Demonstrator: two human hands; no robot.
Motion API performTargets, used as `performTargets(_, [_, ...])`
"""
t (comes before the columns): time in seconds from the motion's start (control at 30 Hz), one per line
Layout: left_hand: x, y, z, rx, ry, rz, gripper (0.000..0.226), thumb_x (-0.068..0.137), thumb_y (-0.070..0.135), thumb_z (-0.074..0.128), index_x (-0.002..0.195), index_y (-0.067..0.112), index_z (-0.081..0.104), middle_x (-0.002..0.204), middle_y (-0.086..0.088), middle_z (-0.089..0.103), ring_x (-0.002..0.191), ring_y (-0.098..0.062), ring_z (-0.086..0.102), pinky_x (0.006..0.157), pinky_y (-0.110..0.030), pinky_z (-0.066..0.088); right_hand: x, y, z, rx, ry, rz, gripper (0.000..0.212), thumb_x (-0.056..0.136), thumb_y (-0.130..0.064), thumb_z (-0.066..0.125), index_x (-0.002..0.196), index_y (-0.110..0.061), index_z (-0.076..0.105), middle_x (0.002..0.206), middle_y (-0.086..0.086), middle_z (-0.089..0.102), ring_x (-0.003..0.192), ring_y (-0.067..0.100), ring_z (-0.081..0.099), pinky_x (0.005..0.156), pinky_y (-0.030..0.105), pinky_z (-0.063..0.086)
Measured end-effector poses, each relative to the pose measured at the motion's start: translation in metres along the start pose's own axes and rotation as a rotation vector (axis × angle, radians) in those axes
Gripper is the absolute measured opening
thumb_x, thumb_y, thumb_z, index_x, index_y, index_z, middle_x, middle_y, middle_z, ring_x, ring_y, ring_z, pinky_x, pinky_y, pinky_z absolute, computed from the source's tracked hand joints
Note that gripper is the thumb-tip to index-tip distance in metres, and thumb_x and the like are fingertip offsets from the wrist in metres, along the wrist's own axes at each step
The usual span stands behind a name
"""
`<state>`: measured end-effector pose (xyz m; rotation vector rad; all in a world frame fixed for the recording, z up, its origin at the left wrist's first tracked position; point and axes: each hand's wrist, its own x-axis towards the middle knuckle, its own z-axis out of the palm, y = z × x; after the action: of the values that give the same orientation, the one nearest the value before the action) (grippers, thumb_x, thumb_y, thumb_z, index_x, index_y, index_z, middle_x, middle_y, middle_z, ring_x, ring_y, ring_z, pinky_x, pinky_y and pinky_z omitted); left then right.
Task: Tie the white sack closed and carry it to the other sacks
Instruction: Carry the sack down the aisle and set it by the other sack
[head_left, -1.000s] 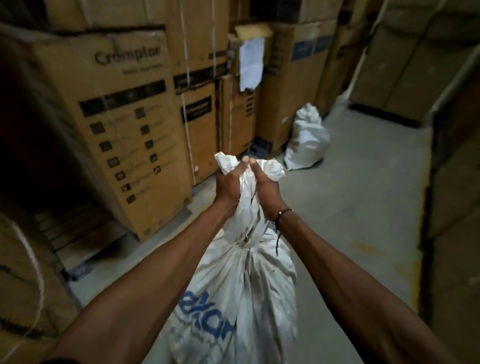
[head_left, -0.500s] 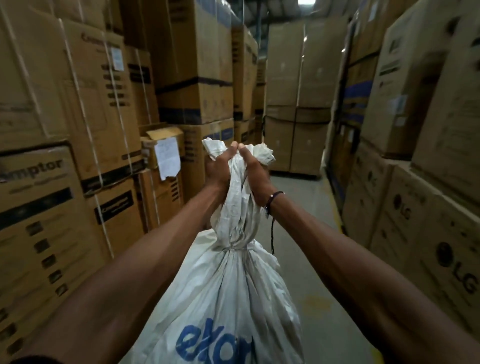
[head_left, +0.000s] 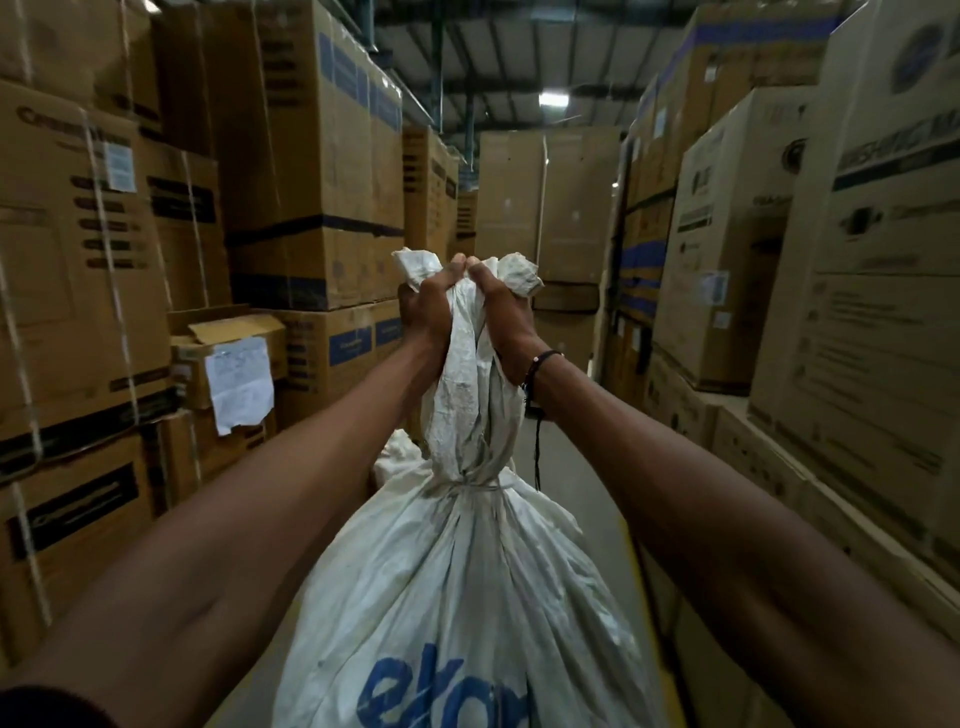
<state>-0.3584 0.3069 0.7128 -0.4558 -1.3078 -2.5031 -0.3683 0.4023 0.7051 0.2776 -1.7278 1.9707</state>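
Observation:
A white woven sack (head_left: 457, 597) with blue lettering hangs in front of me, its neck cinched by a thin string tie (head_left: 467, 486). My left hand (head_left: 426, 306) and my right hand (head_left: 501, 312) grip the bunched top of the sack side by side, thumbs touching, arms stretched forward. Loose cloth ends stick out above both fists. Part of another white sack (head_left: 400, 457) peeks out behind my left forearm, low on the floor.
Tall stacks of cardboard cartons (head_left: 306, 208) line the left, and more cartons (head_left: 831, 260) line the right of a narrow aisle. A further stack (head_left: 545, 208) closes the aisle's far end. An open carton with a paper sheet (head_left: 239, 384) juts out at left.
The view has swung up from the floor to the aisle. Both hands keep their grip and the sack has risen with them; the far sack on the floor is now mostly hidden.

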Motion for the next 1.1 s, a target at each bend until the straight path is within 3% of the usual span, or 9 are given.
performTargets(0.1, [0.026, -0.023, 0.030, 0.002, -0.063, -0.047, 0.011, 0.100, 0.007, 0.065, 0.094, -0.001, 0.070, 0.074, -0.005, 0.075, 0.056, -0.012, 0.074, 0.052, -0.025, 0.058, 0.040, 0.007, -0.029, -0.027, 0.023, -0.012, 0.051, 0.075, -0.057, 0.076, 0.107, -0.018, 0.080, 0.108, 0.007, 0.083, 0.102, 0.026, 0.080, 0.101, 0.055, 0.061])
performTargets(0.23, [0.071, -0.070, 0.067, -0.045, -0.111, -0.063, 0.014, 0.099, 0.010, 0.068, 0.097, -0.004, 0.071, 0.076, -0.006, 0.079, 0.064, -0.015, 0.078, 0.059, -0.028, 0.060, 0.096, 0.024, -0.070, -0.086, 0.093, -0.050, 0.053, 0.073, -0.061, 0.076, 0.107, -0.021, 0.081, 0.108, 0.003, 0.083, 0.102, 0.023, 0.080, 0.102, 0.054, 0.060])
performTargets(0.33, [0.110, -0.112, 0.092, -0.071, -0.164, -0.103, 0.036, 0.089, 0.020, 0.074, 0.109, -0.011, 0.072, 0.105, -0.020, 0.080, 0.101, -0.038, 0.079, 0.086, -0.047, 0.066, 0.139, 0.042, -0.101, -0.082, 0.148, -0.060, 0.050, 0.077, -0.057, 0.077, 0.108, -0.018, 0.081, 0.106, 0.003, 0.084, 0.100, 0.021, 0.081, 0.101, 0.052, 0.061])
performTargets(0.47, [0.186, -0.184, 0.124, -0.112, -0.211, -0.138, 0.056, 0.070, 0.030, 0.086, 0.110, -0.007, 0.075, 0.115, -0.029, 0.077, 0.106, -0.047, 0.076, 0.097, -0.068, 0.058, 0.196, 0.066, -0.141, -0.093, 0.228, -0.089, 0.045, 0.078, -0.053, 0.078, 0.104, -0.016, 0.081, 0.107, 0.006, 0.083, 0.101, 0.025, 0.080, 0.101, 0.054, 0.061])
performTargets(0.63, [0.225, -0.226, 0.153, -0.032, -0.190, -0.134, 0.012, 0.075, 0.021, 0.083, 0.079, 0.010, 0.080, 0.085, -0.008, 0.083, 0.084, -0.029, 0.082, 0.081, -0.043, 0.067, 0.254, 0.094, -0.177, -0.073, 0.263, -0.090, 0.017, 0.096, -0.033, 0.072, 0.097, -0.017, 0.078, 0.111, 0.013, 0.082, 0.108, 0.032, 0.078, 0.101, 0.050, 0.061])
performTargets(0.8, [0.332, -0.328, 0.171, -0.042, -0.294, -0.242, 0.078, 0.045, 0.053, 0.096, 0.105, 0.007, 0.082, 0.110, -0.016, 0.082, 0.103, -0.036, 0.079, 0.102, -0.060, 0.058, 0.316, 0.133, -0.206, -0.059, 0.290, -0.078, 0.014, 0.100, -0.028, 0.070, 0.096, -0.016, 0.077, 0.103, 0.009, 0.082, 0.099, 0.025, 0.079, 0.092, 0.043, 0.062])
performTargets(0.93, [0.355, -0.353, 0.174, 0.066, -0.157, -0.171, 0.028, 0.062, 0.033, 0.088, 0.080, 0.013, 0.083, 0.094, -0.011, 0.084, 0.094, -0.034, 0.081, 0.092, -0.055, 0.064, 0.377, 0.185, -0.225, -0.021, 0.247, -0.052, 0.022, 0.095, -0.034, 0.073, 0.099, -0.013, 0.077, 0.104, 0.009, 0.080, 0.103, 0.030, 0.079, 0.094, 0.046, 0.061])
performTargets(1.03, [0.390, -0.396, 0.175, 0.092, -0.151, -0.150, 0.033, 0.062, 0.034, 0.086, 0.085, 0.010, 0.083, 0.096, -0.012, 0.084, 0.095, -0.035, 0.081, 0.093, -0.058, 0.063, 0.427, 0.231, -0.241, 0.005, 0.191, 0.014, 0.053, 0.078, -0.051, 0.077, 0.111, -0.009, 0.079, 0.112, 0.011, 0.082, 0.106, 0.030, 0.079, 0.099, 0.049, 0.062])
performTargets(1.1, [0.412, -0.424, 0.174, 0.140, -0.120, -0.161, 0.037, 0.065, 0.034, 0.086, 0.090, 0.007, 0.084, 0.098, -0.012, 0.083, 0.091, -0.030, 0.081, 0.092, -0.053, 0.065, 0.458, 0.259, -0.252, 0.001, 0.149, 0.040, 0.048, 0.087, -0.048, 0.074, 0.113, -0.007, 0.077, 0.110, 0.009, 0.082, 0.100, 0.025, 0.080, 0.089, 0.041, 0.065])
